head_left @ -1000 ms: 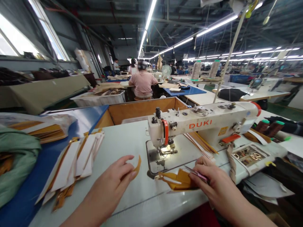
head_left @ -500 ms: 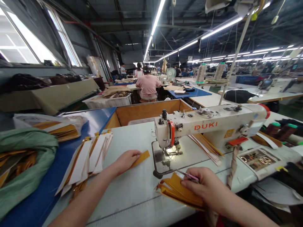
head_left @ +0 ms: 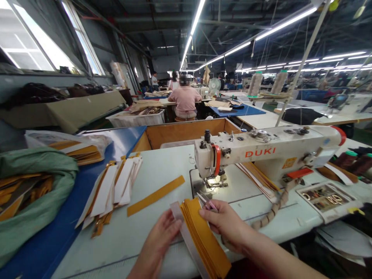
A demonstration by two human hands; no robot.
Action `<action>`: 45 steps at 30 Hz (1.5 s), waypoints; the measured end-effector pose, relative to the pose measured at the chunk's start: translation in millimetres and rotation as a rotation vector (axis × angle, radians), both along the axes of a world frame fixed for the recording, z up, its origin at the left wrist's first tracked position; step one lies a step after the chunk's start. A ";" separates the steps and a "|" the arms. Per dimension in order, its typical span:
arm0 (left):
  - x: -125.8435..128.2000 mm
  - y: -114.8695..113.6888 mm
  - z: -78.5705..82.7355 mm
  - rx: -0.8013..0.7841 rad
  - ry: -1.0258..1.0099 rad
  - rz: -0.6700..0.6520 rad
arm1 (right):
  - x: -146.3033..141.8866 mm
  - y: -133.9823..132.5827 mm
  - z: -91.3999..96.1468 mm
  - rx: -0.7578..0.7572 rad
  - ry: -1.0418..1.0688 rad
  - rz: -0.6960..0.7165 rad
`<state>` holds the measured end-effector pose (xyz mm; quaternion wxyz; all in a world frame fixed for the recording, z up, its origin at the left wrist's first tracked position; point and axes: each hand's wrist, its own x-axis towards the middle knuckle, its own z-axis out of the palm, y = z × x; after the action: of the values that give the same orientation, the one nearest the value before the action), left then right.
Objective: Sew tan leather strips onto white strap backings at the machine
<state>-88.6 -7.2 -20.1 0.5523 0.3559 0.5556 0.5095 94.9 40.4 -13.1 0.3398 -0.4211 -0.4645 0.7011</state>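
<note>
My right hand (head_left: 225,219) is closed around a stack of mustard-yellow strips (head_left: 200,236) and also holds a small pair of thread snips (head_left: 207,201) with pinkish handles, blades pointing up and left. At the stack's left side, my left hand (head_left: 164,236) pinches a strip with its greyish-white side showing (head_left: 186,236). One yellow strip (head_left: 157,195) lies flat and slanted on the pale sewing table (head_left: 162,162), beyond my left hand. The sewing machine (head_left: 247,155) stands just past my right hand, its needle area lit.
Bundles of white and yellow strips (head_left: 116,186) lie at left, near a green cloth sack (head_left: 58,193) of pieces. More strips (head_left: 258,180) rest behind the needle. A parts tray (head_left: 328,199) sits at right. Ahead, a person in pink (head_left: 186,100) sits.
My left hand has let go of the yellow strip, leaving it on the table, and moved right to the stack. My right hand has shifted left, and the stack is now more upright.
</note>
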 end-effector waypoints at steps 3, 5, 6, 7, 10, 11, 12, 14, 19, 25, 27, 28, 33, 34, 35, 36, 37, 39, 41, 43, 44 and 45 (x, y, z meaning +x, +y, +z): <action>19.4 -10.1 -3.5 -0.036 -0.316 -0.139 | -4.2 -7.7 1.2 -0.035 0.083 -0.001; 26.9 -10.3 -1.1 -0.034 -0.421 -0.192 | -4.6 -11.0 3.8 -0.062 0.133 0.005; 29.8 -10.1 0.8 -0.039 -0.457 -0.206 | -4.2 -12.3 5.4 -0.071 0.148 0.008; 32.5 -9.9 2.6 -0.048 -0.484 -0.214 | -3.6 -13.4 7.1 -0.078 0.160 0.008; 39.4 -9.9 5.8 -0.090 -0.506 -0.185 | -1.1 -16.2 10.5 -0.093 0.195 0.001; 41.1 -9.9 5.7 -0.099 -0.501 -0.164 | -0.1 -16.8 11.0 -0.098 0.204 0.002; 42.3 -9.9 5.2 -0.106 -0.493 -0.140 | 0.9 -17.1 11.2 -0.105 0.211 0.009; 43.1 -9.4 3.4 -0.108 -0.468 -0.084 | 3.5 -16.6 11.2 -0.127 0.224 0.035; 37.6 -9.7 2.3 -0.092 -0.421 0.043 | 14.2 -10.4 11.8 -0.223 0.306 0.127; 37.9 -12.9 11.8 -0.092 -0.377 0.080 | 24.9 -7.1 10.3 -0.201 0.295 0.165; 37.0 -13.2 16.3 -0.106 -0.377 0.088 | 28.5 -5.1 9.2 -0.119 0.194 0.186; 35.3 -13.2 18.8 -0.123 -0.379 0.100 | 31.0 -3.3 8.3 -0.025 0.097 0.178; 14.8 -11.3 29.7 -0.160 -0.358 0.208 | 55.8 10.2 0.0 0.463 -0.433 0.008; 9.6 -10.9 30.9 -0.156 -0.348 0.215 | 62.7 11.4 -1.5 0.468 -0.465 -0.007; 4.6 -10.4 31.8 -0.152 -0.340 0.219 | 70.1 11.3 -2.3 0.456 -0.481 -0.018; -0.1 -10.1 32.3 -0.148 -0.334 0.224 | 78.0 9.7 -2.3 0.438 -0.489 -0.019; -4.4 -9.9 32.7 -0.146 -0.328 0.233 | 86.4 6.5 -1.6 0.415 -0.500 -0.006; -11.3 -9.8 33.2 -0.137 -0.310 0.270 | 105.2 -4.6 1.0 0.353 -0.536 0.066; -15.9 -9.9 33.8 -0.124 -0.295 0.301 | 127.7 -19.7 1.8 0.281 -0.609 0.157; -18.3 -9.8 34.4 -0.107 -0.286 0.312 | 153.5 -35.7 -2.8 0.226 -0.675 0.201; -18.7 -9.7 34.7 -0.101 -0.283 0.313 | 166.8 -42.9 -7.4 0.201 -0.709 0.201; -18.6 -9.4 34.9 -0.094 -0.279 0.312 | 179.7 -49.1 -13.0 0.186 -0.748 0.191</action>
<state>-107.3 -16.6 14.8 0.5545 0.1654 0.5452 0.6066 274.6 -8.7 -26.1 0.1171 -0.5695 -0.6548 0.4829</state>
